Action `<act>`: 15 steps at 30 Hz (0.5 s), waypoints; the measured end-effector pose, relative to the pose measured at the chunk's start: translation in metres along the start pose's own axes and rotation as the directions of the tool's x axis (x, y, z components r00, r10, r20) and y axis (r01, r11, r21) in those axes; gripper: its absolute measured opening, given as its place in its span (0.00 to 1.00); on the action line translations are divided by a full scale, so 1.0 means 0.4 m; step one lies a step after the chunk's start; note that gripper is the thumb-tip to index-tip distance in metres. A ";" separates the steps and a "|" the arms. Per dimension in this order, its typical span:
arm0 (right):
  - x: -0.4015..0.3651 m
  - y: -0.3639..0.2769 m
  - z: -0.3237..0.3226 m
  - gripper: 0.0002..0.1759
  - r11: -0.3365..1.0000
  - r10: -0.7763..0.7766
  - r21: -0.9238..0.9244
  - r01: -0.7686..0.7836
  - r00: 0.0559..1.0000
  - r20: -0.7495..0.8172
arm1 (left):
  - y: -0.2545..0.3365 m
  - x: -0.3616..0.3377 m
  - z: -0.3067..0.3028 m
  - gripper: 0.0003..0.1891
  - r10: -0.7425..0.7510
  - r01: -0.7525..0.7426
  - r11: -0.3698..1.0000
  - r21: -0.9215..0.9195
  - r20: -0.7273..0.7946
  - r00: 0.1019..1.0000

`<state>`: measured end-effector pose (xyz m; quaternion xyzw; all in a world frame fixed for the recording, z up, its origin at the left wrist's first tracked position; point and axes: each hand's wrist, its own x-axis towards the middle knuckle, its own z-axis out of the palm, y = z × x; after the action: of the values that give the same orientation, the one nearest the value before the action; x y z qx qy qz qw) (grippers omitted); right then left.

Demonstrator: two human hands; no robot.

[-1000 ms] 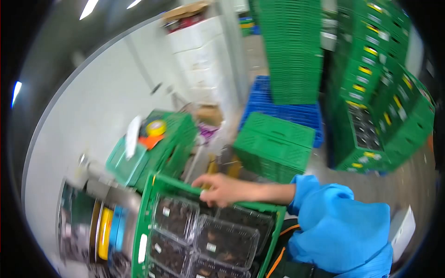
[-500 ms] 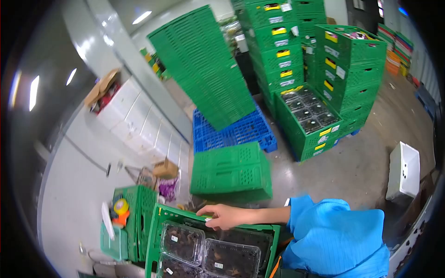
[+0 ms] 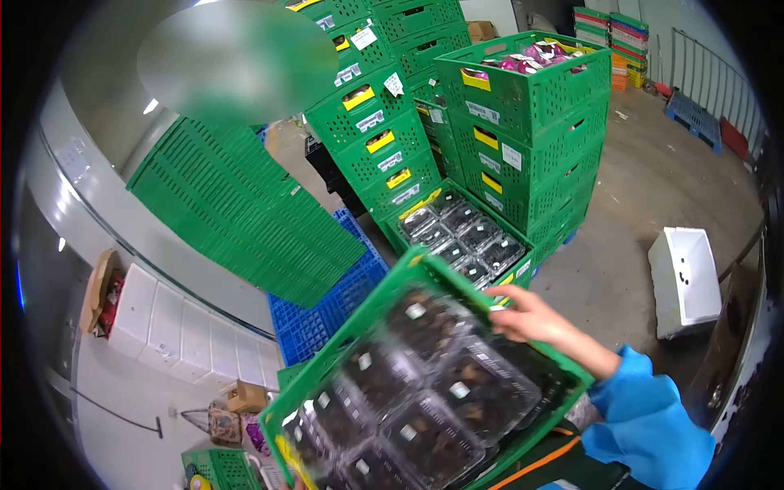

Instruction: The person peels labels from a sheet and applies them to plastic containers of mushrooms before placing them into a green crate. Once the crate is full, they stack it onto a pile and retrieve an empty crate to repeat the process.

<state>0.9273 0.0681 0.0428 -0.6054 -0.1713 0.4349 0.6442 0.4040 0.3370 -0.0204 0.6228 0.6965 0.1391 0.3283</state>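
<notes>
My right hand (image 3: 527, 314) grips the upper right rim of a green crate (image 3: 359, 314), its fingers wrapped over the edge. The crate is tilted in front of my body and holds several clear plastic boxes (image 3: 429, 437) of dark contents with small white labels. Only a bit of my left hand (image 3: 299, 483) shows at the crate's lower left edge, its fingers mostly hidden. Just beyond the raised crate stands another green crate of similar clear boxes (image 3: 478, 237).
Tall stacks of green crates (image 3: 523, 122) rise ahead. Folded green crates (image 3: 245, 212) lean on a blue pallet (image 3: 327, 306) at the left. White boxes (image 3: 175, 331) line the left wall. A white foam box (image 3: 686, 278) sits on the floor at right.
The crate of clear boxes has been lifted and tilted, with my right hand on its rim. The view has turned right and closer to the crate stacks.
</notes>
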 end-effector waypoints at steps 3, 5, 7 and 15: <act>-0.007 0.001 -0.150 0.27 0.995 0.013 -0.093 -0.046 0.943 -0.333 | 0.234 0.264 0.245 0.12 0.227 -0.233 0.972 0.042 0.116 0.967; -0.018 -0.035 -0.202 0.25 0.918 0.063 -0.307 -0.253 0.854 -0.516 | 0.381 0.446 0.436 0.16 0.342 -0.361 0.930 0.071 0.190 0.920; -0.006 -0.014 -0.258 0.21 0.930 0.063 -0.247 -0.273 0.778 -0.625 | 0.582 0.546 0.633 0.14 0.484 -0.499 0.866 0.010 0.228 0.845; 0.235 0.238 -0.337 0.06 0.988 0.143 0.115 -0.098 0.354 -0.924 | 1.384 0.773 1.271 0.17 0.717 -0.829 0.555 -0.068 0.544 0.435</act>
<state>1.0473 0.0445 -0.1025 -0.7429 0.2753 0.0670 0.6065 1.1516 0.6267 -0.1537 0.9154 0.2262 0.0288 0.3317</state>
